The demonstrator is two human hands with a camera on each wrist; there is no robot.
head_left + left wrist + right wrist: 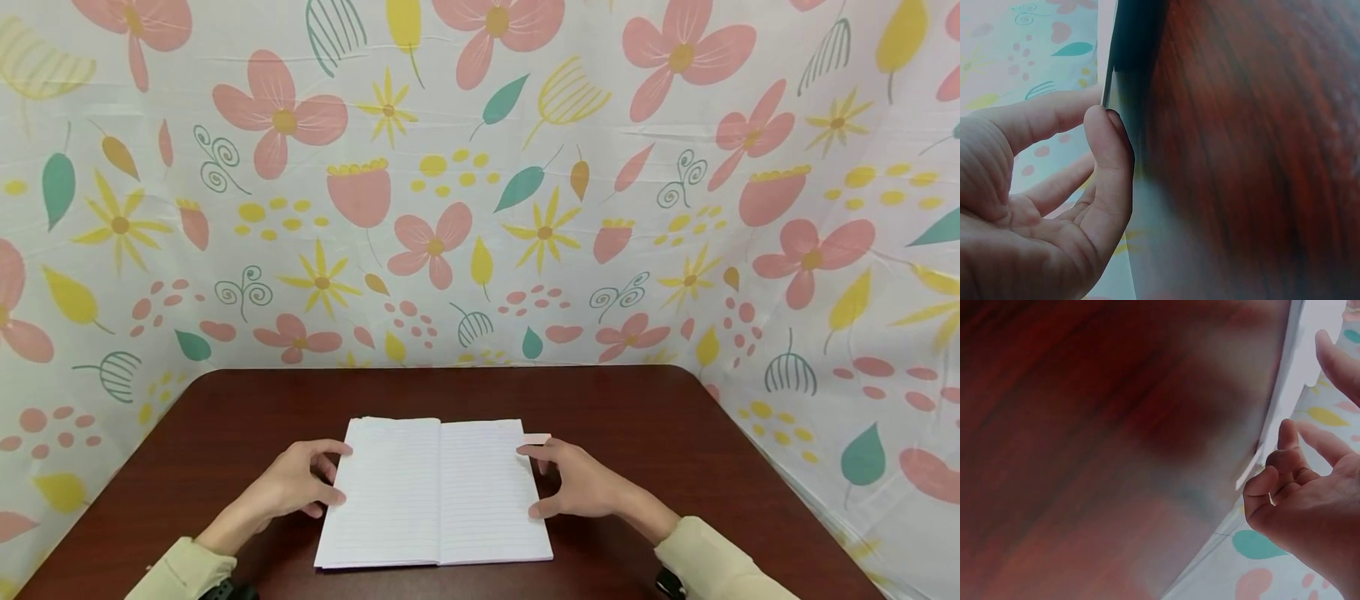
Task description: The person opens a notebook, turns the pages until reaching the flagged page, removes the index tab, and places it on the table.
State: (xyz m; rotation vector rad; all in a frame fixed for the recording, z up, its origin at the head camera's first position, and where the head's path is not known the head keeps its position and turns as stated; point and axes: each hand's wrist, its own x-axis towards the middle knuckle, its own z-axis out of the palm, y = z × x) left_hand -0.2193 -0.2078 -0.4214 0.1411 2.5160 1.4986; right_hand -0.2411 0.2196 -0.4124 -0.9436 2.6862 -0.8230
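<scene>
An open notebook (480, 492) with lined white pages lies in front of me, its fold running down the middle. My left hand (296, 483) grips its left edge, thumb and index tips at the margin. In the left wrist view, the notebook's thin edge (1109, 81) sits between the fingertips of the left hand (1054, 187). My right hand (577, 479) holds the right edge, with thumb and index tips over the margin. In the right wrist view, the other fingers of the right hand (1310, 487) curl at the white pages' edge (1285, 387).
A pink slip (537, 438) sticks out past the notebook's upper right edge. Everything rests on a dark reddish-brown table (600, 396) with rounded far corners. A flower-patterned cloth (480, 167) hangs behind the table and along both sides.
</scene>
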